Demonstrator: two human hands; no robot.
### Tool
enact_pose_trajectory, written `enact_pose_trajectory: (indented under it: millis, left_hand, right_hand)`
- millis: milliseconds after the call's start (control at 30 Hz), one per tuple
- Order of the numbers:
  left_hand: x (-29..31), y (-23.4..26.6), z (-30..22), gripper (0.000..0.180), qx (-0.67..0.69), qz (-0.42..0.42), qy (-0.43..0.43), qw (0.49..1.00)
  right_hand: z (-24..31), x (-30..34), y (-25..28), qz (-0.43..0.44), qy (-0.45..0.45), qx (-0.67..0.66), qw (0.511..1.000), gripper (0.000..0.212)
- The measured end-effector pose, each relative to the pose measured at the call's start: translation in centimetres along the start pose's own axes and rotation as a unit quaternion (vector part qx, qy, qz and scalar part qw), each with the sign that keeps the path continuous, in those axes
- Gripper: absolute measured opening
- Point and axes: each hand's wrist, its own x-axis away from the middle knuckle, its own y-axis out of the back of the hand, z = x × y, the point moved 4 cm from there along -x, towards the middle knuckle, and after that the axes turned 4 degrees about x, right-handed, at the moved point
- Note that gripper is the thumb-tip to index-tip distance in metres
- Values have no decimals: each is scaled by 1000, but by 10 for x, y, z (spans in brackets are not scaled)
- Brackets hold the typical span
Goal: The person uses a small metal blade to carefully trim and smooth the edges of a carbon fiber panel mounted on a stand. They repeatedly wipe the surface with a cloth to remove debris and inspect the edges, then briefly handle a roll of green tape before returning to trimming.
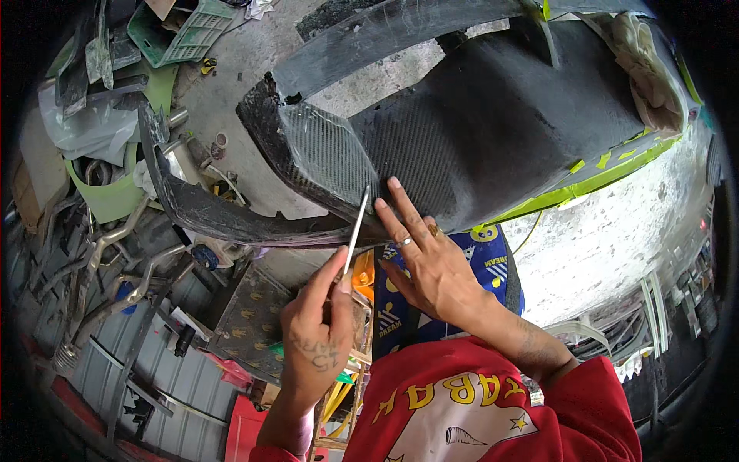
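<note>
A large dark car body panel (493, 115), with woven carbon-fibre texture showing on its left part, spreads out before me. My left hand (319, 327) is closed in a pinch around a slim, pale rod-like tool (356, 235); its exact kind cannot be made out. The tool's far tip meets the panel at the crease beside the paler woven section (327, 150). Just right of that tip, my right hand (435, 269) lies with fingers spread, its fingertips resting on the panel's near edge. A ring is on one finger.
Bright green tape (585, 185) lines the panel's right edge, and a crumpled beige cloth (650, 77) lies over its far right corner. A curved black trim piece (223, 219) stands at left. Beyond it are a green crate (181, 38) and piled metal pipes (115, 239).
</note>
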Motion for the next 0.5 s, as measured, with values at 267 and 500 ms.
enact_pose_trajectory:
  millis: [267,500]
  left_hand:
    - [-3,2,-8,34,-56,31,-54,996]
    - [-14,-2,-16,34,-40,70,-18,997]
  right_hand:
    - [-14,8,15,-91,24,-153,984,62]
    - [-11,10,0,-36,37,-112,992,84]
